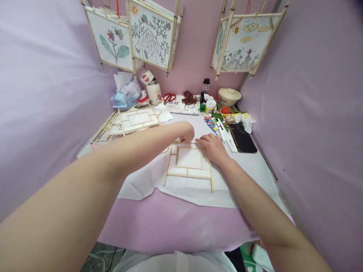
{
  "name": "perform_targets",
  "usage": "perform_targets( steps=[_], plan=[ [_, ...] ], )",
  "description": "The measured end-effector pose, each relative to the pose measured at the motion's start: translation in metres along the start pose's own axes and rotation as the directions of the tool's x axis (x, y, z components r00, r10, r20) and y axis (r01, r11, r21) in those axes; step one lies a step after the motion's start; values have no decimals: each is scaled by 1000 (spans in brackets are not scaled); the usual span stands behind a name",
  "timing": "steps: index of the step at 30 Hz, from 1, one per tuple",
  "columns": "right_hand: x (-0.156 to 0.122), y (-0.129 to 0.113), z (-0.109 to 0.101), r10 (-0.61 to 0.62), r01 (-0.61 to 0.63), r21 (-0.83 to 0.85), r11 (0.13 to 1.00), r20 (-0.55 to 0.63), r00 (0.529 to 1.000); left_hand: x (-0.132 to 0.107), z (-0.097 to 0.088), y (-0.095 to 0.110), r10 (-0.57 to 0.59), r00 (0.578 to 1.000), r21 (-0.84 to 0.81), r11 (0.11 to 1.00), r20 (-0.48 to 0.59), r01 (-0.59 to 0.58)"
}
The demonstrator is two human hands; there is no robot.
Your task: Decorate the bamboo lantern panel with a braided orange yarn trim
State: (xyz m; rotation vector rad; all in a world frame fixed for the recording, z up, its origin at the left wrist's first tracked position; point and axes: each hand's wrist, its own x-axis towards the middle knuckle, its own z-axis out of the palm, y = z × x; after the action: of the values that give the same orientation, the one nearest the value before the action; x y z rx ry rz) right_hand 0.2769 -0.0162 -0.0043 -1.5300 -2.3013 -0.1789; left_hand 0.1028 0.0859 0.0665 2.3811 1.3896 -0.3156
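A wooden stick frame [187, 176] lies flat on the white cloth in front of me, with a smaller rectangle of sticks inside it. My left hand [187, 131] is sharply bent at the wrist over the frame's far edge. Its fingers curl down and are mostly hidden; what they hold, if anything, I cannot make out. A bit of yellow-orange shows beside them. My right hand [212, 148] rests palm down over the frame's far right corner, fingers stretched toward the left hand and touching the sticks.
More stick frames [140, 118] are piled at the left. White markers [227, 136], a black phone [243, 138] and a paint palette [210, 122] lie at the right. Behind are red scissors [169, 98], a lidded bowl [229, 96] and a jar [154, 92]. Painted lanterns [154, 36] hang above.
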Motion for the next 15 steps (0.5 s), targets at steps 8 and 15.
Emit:
perform_targets(
  steps=[8, 15],
  plan=[
    [5, -3, -4, -47, 48, -2, 999, 80, 996, -60, -8, -26, 16, 995, -56, 998, -97, -22],
    [15, -12, -3, -75, 73, 23, 997, 127, 989, -137, -5, -54, -13, 983, -77, 997, -181, -1]
  ],
)
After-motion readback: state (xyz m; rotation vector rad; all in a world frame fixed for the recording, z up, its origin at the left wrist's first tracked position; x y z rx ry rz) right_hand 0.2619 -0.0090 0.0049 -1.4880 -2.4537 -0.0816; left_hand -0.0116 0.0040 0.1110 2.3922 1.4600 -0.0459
